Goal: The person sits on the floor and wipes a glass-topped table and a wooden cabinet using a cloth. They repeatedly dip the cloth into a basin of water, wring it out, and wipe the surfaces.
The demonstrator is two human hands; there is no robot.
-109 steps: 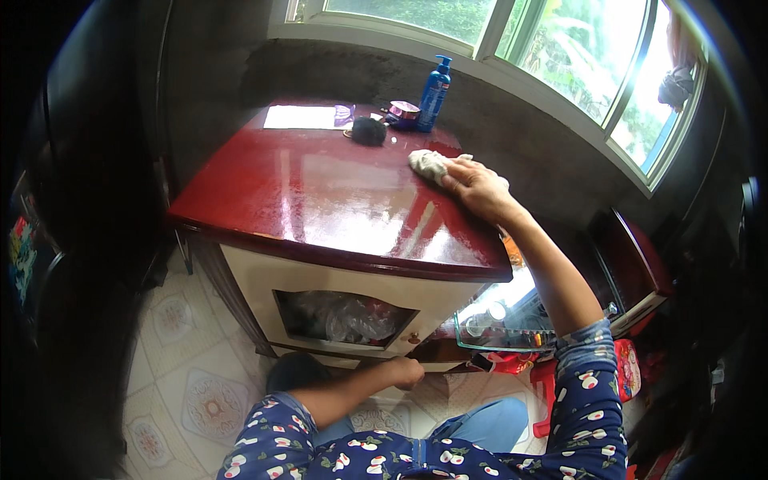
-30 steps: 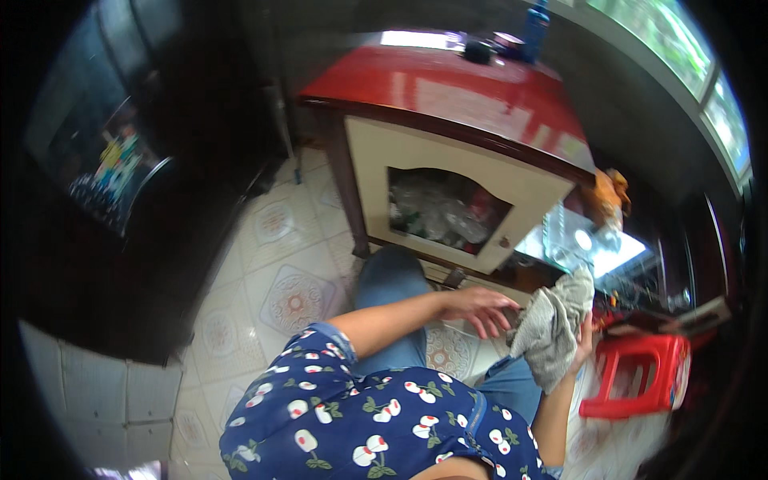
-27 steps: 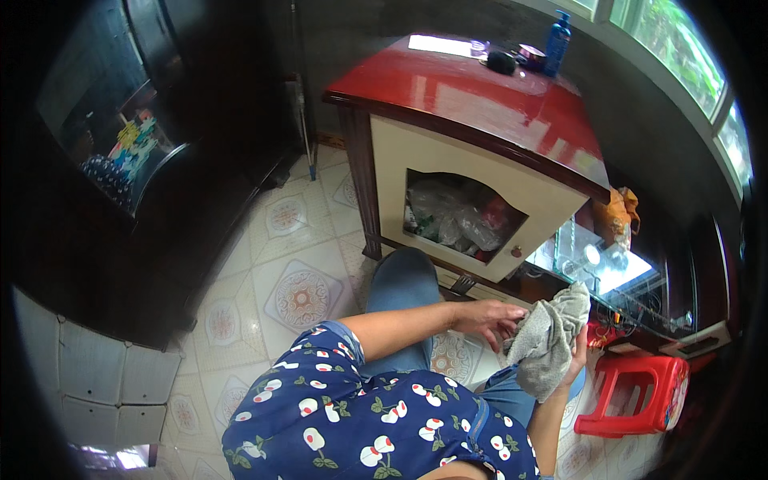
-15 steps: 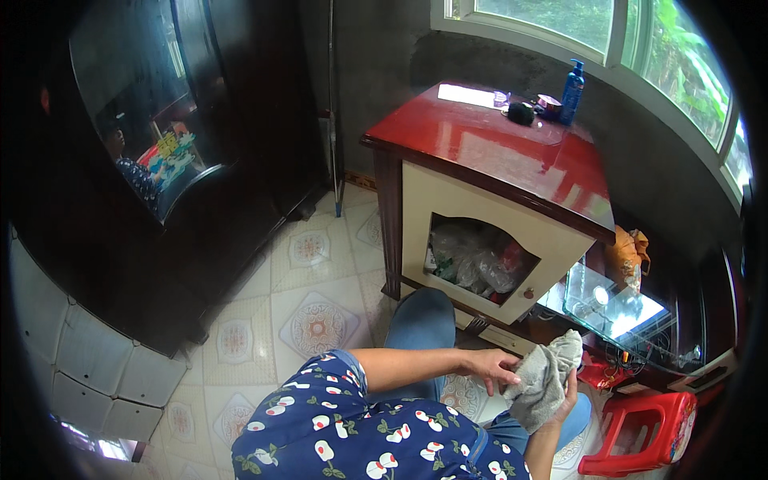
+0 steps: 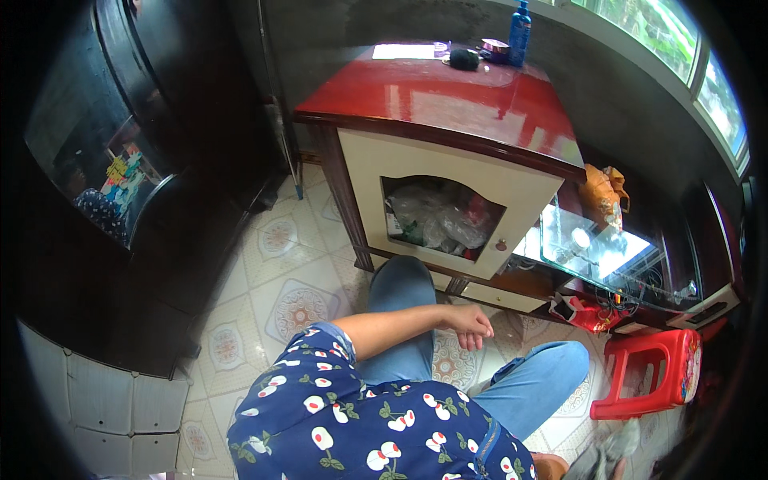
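Observation:
My left hand [image 5: 470,322] hovers above my bent legs with its fingers loosely curled and apart, and nothing shows in it. Down at the lower right, my right hand [image 5: 619,469] is mostly cut off by the picture's edge and smeared by motion. A crumpled grey cloth [image 5: 604,454] is in that hand, blurred too, beside my hip and below the red plastic stool [image 5: 640,376].
In front stands a cabinet with a glossy red top [image 5: 448,96] and clear bags behind its door window. A blue pump bottle [image 5: 519,34] is on it. To the right are a glass shelf [image 5: 592,248] and an orange bag [image 5: 604,196]; a dark mirrored wardrobe [image 5: 216,192] stands left.
The grey cloth has gone from in front of me to the lower right with my right hand. My left hand has come off the cloth. The view has shifted to the right.

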